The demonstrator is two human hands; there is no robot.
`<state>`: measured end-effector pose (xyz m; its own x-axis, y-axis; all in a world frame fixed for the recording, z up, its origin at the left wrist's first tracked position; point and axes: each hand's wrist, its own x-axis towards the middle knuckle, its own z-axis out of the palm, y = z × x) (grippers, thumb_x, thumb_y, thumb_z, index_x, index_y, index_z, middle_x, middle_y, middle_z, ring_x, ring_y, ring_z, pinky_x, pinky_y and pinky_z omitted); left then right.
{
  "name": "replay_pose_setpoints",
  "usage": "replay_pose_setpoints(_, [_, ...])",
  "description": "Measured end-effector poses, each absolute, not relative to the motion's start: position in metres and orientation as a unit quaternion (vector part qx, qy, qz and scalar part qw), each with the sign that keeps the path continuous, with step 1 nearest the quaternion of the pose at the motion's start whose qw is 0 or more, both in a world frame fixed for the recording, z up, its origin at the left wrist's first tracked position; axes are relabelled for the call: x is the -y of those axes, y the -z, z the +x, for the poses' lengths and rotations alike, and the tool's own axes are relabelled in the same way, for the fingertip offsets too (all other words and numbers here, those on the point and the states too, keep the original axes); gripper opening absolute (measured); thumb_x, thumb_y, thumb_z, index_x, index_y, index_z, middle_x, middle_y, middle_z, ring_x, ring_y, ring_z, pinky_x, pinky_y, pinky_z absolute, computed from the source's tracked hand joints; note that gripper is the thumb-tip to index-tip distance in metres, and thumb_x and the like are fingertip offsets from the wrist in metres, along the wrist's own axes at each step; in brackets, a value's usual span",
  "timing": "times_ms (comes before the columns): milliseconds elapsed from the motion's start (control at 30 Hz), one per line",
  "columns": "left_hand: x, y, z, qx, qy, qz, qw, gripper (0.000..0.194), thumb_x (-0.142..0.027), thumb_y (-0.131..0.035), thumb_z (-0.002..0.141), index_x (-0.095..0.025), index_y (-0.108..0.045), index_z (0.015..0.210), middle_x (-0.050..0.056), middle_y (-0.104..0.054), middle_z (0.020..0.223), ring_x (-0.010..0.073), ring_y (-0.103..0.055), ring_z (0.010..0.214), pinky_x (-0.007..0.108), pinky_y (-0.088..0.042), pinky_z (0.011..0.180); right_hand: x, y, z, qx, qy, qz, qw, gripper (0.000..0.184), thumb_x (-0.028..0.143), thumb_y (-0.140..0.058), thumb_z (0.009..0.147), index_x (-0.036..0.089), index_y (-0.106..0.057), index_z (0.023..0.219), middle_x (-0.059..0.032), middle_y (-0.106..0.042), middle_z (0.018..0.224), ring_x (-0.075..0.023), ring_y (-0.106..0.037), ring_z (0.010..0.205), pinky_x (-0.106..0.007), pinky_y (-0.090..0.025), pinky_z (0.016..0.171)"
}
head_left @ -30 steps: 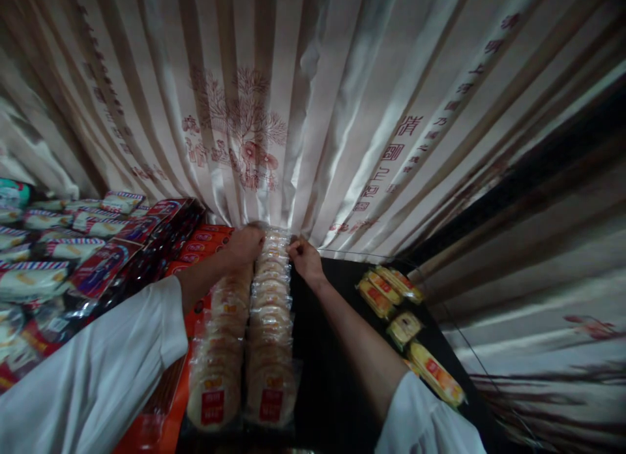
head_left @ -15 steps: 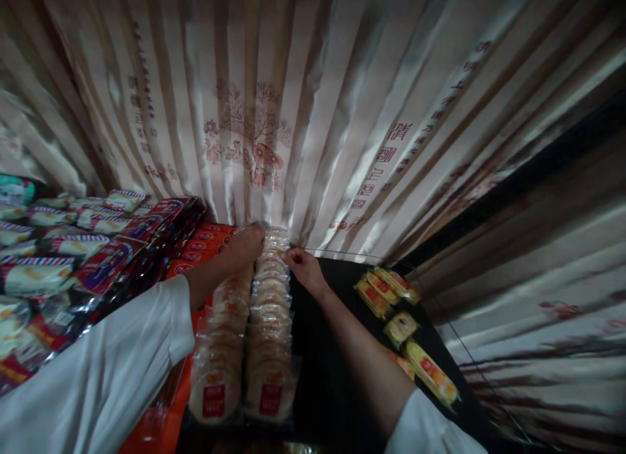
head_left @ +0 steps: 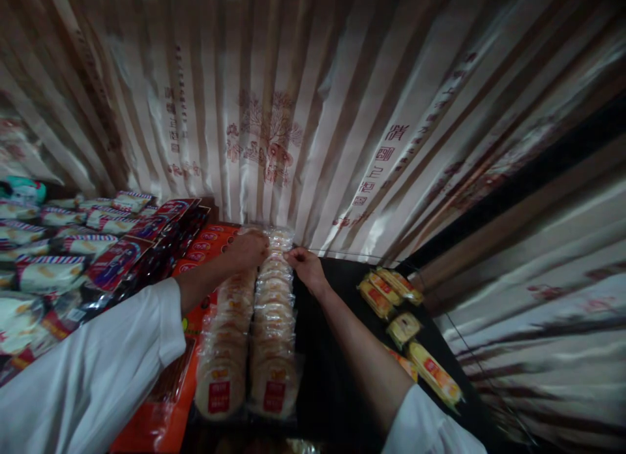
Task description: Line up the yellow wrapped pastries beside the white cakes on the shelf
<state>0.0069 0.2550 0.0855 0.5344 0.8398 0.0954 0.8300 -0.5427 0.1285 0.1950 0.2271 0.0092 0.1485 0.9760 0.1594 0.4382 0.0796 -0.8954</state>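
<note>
Two long rows of round flat cakes in clear plastic wrappers lie overlapping on the dark table, a left row (head_left: 220, 392) and a right row (head_left: 274, 389), their front packets bearing red labels. At the far end of the right row, my left hand (head_left: 247, 249) is closed, its fingertips at the left edge of a wrapped round cake (head_left: 276, 253). From the other side, my right hand (head_left: 306, 269) pinches the right edge of that wrapper. My left forearm crosses above the left row and partly hides it.
Orange packages (head_left: 193, 265) lie left of the rows, with dark red bags (head_left: 117, 265) and white striped packets (head_left: 51, 271) further left. Several yellow packets (head_left: 435, 372) rest on the dark table (head_left: 337, 356) at the right. A pleated printed curtain (head_left: 274, 62) hangs behind.
The camera view has shifted slightly, so the scene sits a little further right. My left hand has come slightly nearer along the right row; my right hand stays at the same row's edge.
</note>
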Motion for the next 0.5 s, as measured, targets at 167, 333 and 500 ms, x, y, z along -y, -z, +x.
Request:
replay_pose_setpoints(167, [-0.2514, -0.087, 0.0108, -0.492, -0.058, 0.867, 0.055, 0.022, -0.019, -0.046, 0.082, -0.017, -0.067, 0.086, 0.008, -0.065, 0.097, 0.0209, -0.061, 0.091, 0.03, -0.047, 0.077, -0.2294, -0.0111, 0.1927, 0.574, -0.298, -0.614, 0.452, 0.03, 0.05, -0.059, 0.071, 0.021, -0.059, 0.065, 0.004, -0.06, 0.061, -0.0123, -0.053, 0.057, -0.024, -0.044, 0.058])
replay_pose_setpoints(333, [-0.2502, -0.0884, 0.0135, -0.513, -0.053, 0.856, 0.036, 0.025, -0.021, -0.043, 0.085, -0.015, -0.066, 0.091, 0.011, -0.065, 0.1, 0.0222, -0.061, 0.091, 0.032, -0.048, 0.077, -0.232, -0.0133, 0.193, 0.574, -0.279, -0.624, 0.451, 0.027, 0.048, -0.057, 0.073, 0.022, -0.062, 0.067, 0.0038, -0.062, 0.063, -0.0132, -0.055, 0.059, -0.025, -0.045, 0.06])
replay_pose_setpoints(500, [-0.2513, -0.0882, 0.0155, -0.498, -0.031, 0.866, 0.018, 0.025, -0.017, -0.043, 0.085, -0.012, -0.066, 0.092, 0.013, -0.065, 0.1, 0.0223, -0.062, 0.093, 0.031, -0.048, 0.078, -0.2327, -0.0155, 0.1967, 0.581, -0.274, -0.633, 0.433, 0.023, 0.045, -0.059, 0.073, 0.022, -0.065, 0.071, 0.0031, -0.065, 0.065, -0.0142, -0.058, 0.062, -0.025, -0.046, 0.063])
